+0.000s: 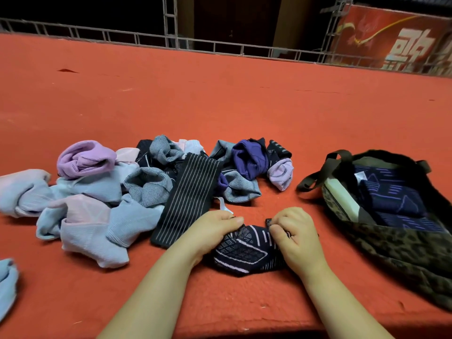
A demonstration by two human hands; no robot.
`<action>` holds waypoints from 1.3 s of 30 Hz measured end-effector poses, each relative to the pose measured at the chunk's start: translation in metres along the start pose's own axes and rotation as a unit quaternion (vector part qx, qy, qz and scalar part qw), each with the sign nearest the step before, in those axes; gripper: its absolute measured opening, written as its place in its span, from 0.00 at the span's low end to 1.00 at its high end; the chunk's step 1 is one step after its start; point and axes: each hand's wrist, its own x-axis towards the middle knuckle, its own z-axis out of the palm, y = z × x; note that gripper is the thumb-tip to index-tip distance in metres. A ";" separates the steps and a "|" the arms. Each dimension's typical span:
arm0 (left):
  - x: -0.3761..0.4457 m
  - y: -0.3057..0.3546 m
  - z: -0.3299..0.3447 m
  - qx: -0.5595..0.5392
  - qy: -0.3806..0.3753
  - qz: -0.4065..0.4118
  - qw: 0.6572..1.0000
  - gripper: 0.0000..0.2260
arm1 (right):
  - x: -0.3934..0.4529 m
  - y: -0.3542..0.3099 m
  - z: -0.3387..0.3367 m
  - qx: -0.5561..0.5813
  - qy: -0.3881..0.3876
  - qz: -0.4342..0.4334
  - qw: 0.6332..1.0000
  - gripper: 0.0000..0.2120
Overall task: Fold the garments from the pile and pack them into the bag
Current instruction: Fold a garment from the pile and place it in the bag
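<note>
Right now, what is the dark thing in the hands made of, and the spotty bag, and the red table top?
The dark patterned garment, pinched by the left hand and right hand, looks like soft stretchy knit: woven-in pale lines, limp folds. The bag seems matte printed cloth, sagging, with webbing-like straps. The red surface looks like fuzzy felt or carpet, dull with no shine.

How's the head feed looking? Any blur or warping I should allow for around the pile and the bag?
Head view: centre sharp, both hands and the dark patterned garment crisp; the pale blue garment at the left edge is smeared; wide-angle bowing curves the railing; even light, no glare, the bag interior readable.
</note>
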 end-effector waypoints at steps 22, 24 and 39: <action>0.017 0.001 0.003 -0.091 0.272 0.166 0.944 0.13 | 0.000 -0.012 -0.009 -0.025 0.097 0.175 0.979 0.23; 0.020 -0.002 0.000 -0.077 0.284 0.149 0.944 0.12 | 0.000 -0.012 -0.010 -0.036 0.095 0.187 0.977 0.23; 0.008 -0.006 0.011 0.049 0.126 0.118 0.984 0.25 | 0.008 -0.015 -0.022 0.072 0.078 0.292 0.950 0.24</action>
